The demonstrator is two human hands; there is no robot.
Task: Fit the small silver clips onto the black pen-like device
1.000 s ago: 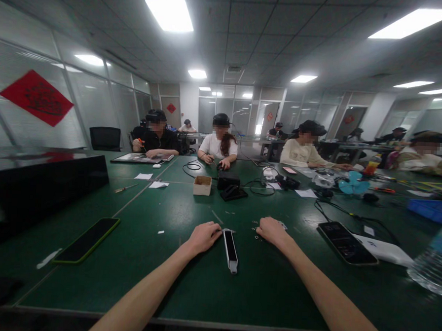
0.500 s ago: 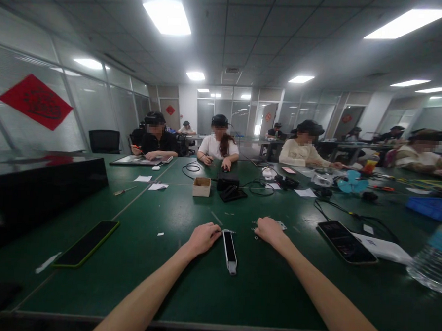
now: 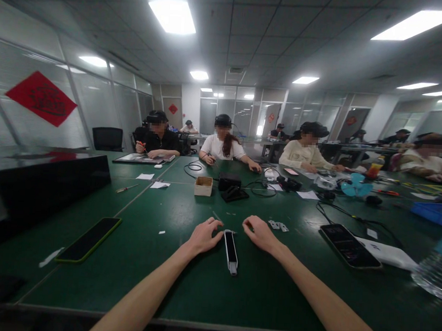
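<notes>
Now the right hand [image 3: 260, 233] has shifted left — nearer the slim device [image 3: 231, 250].

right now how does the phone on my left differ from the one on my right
The left phone has a yellow-green edge; the right phone is all dark. The left one lies on bare table; the right one lies beside a white box, with a cable near its far end. Both lie flat, screens dark.
</notes>
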